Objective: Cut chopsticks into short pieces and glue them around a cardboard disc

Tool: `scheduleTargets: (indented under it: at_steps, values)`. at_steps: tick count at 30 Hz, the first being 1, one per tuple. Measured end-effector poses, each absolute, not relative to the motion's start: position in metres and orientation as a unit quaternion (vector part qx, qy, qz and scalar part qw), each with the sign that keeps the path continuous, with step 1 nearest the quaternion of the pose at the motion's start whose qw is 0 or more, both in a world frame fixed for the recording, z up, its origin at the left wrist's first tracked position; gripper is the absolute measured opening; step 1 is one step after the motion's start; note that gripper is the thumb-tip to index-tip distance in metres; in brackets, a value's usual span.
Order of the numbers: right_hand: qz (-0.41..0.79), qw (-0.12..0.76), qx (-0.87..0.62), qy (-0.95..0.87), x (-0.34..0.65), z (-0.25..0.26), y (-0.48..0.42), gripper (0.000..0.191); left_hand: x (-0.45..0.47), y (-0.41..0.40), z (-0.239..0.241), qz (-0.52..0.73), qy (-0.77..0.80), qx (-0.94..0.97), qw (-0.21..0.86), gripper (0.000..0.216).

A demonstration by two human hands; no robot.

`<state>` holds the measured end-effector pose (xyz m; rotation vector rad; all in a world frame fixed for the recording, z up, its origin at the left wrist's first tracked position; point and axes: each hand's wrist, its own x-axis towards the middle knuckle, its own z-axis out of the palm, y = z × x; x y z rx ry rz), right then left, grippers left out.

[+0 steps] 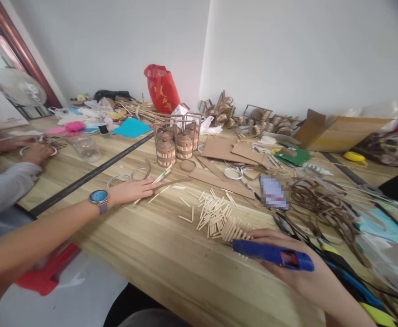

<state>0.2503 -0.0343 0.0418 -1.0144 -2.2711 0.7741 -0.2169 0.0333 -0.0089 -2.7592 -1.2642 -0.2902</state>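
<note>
My left hand (131, 192), wearing a watch (98, 197) on the wrist, is stretched out low over the table. Its fingers lie nearly straight, with the tips at a few pale thin sticks marked with green (162, 175); whether they press on them I cannot tell. In my right hand (287, 268) is a blue glue gun (270, 254) with a red switch, its thin metal tip pointing left. Just beyond that tip is a row of short wooden slats (236, 227), close to my right fingers. A loose heap of short wooden sticks (213, 212) lies beside the row.
Small lidded woven baskets (166, 153) with tall handles stand mid-table. Metal rings (119, 180), cardboard pieces (226, 152) and tangled brown strips (316, 200) lie around. At the back are a red bag (162, 88) and a cardboard box (345, 131). Another person's hands (37, 150) work at the left.
</note>
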Motion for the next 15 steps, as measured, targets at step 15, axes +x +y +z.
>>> scheduleTargets:
  at_steps: [15]
  values:
    - [0.341, 0.185, -0.344, -0.855, 0.248, 0.057, -0.046, 0.027, -0.096, -0.014, -0.048, -0.023, -0.531, -0.846, -0.043, 0.079]
